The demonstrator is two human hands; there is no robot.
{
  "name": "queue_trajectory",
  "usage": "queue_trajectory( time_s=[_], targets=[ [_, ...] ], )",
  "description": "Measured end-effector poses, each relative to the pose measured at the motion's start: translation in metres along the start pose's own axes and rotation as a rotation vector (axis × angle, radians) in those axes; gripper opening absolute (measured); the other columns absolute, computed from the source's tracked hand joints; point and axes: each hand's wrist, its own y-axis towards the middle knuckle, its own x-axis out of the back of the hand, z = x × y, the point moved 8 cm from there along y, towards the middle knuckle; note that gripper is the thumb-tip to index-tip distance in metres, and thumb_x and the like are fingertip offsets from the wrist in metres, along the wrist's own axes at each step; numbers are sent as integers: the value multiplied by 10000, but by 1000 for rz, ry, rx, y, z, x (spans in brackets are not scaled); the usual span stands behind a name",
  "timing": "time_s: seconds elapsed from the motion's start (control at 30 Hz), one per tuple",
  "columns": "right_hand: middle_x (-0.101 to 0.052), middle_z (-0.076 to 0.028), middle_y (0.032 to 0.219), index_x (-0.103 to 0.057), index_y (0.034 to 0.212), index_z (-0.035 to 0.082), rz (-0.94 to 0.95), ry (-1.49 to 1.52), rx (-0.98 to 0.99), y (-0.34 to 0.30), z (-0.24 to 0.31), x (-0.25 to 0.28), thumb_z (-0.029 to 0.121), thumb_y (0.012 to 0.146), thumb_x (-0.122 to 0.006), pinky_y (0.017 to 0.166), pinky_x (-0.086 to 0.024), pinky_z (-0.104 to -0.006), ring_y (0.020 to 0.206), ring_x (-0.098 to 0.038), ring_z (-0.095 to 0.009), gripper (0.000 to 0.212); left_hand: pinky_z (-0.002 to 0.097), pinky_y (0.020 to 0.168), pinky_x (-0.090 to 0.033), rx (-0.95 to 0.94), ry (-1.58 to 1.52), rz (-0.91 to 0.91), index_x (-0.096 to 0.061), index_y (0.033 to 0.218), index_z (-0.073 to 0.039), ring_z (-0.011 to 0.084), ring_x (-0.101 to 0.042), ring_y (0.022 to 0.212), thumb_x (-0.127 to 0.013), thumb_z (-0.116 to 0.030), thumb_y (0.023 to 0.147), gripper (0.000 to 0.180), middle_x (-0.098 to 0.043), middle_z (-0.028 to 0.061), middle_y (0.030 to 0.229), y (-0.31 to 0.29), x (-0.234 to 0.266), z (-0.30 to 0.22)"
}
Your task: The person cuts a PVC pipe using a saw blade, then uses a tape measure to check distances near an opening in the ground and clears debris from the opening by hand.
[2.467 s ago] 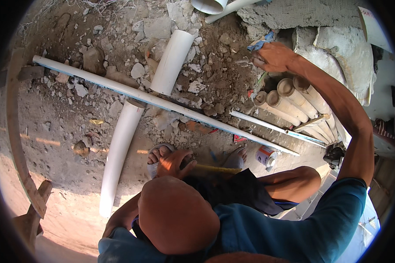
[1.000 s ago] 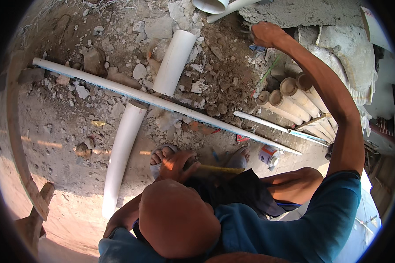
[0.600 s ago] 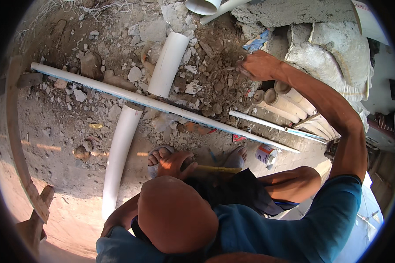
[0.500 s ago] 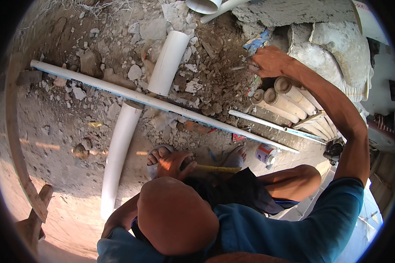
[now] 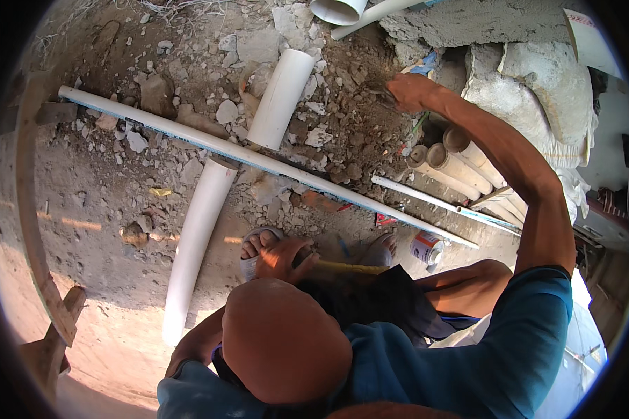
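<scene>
My right hand [image 5: 407, 92] reaches far out over the loose soil and rubble [image 5: 360, 105], just below a scrap of blue material [image 5: 424, 64]. Its fingers are bent and pointing down; whatever they hold is too small and dark to make out. Down by my left foot [image 5: 255, 253], my left hand [image 5: 281, 260] curls around the end of a yellow handle [image 5: 349, 267] that runs across toward my other foot. Between the hands, a long thin white pipe [image 5: 258, 159] lies diagonally over the ground, with a short thick white pipe [image 5: 281, 99] just beyond it.
A curved white pipe [image 5: 196, 244] extends toward me on the left. Several pale tubes [image 5: 446, 167] are stacked at right, beside thin white pipes [image 5: 426, 195] and a small can [image 5: 426, 248]. White sacks [image 5: 528, 84] stand far right; a wooden frame [image 5: 31, 209] edges the left.
My right hand has moved slightly left over the soil, away from the blue scrap. The whole view has shifted a little. My left hand stays by my foot on the yellow handle.
</scene>
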Motion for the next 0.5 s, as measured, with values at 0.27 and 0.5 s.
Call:
queue_trajectory(
  time_s=[0.27,0.5],
  targets=[
    [-732,-259,1073,-721,1039,-53,-4,49,-292,-7,-47,75,220,936,-616,854,-588,-492,1037,-717,-417,310,415,783,-578,-46,41,-22,-699,1129,-25,322,-743,883,-805,-322,895,393,-748,174,985,-2,1,6],
    [-730,-250,1027,-703,998,-41,-352,65,-220,82,-24,24,144,956,-569,829,-599,-504,995,-730,-407,232,403,805,-565,-6,5,23,-692,1142,-11,292,-729,874,-764,-273,923,349,-739,139,974,-7,-4,10]
  ],
)
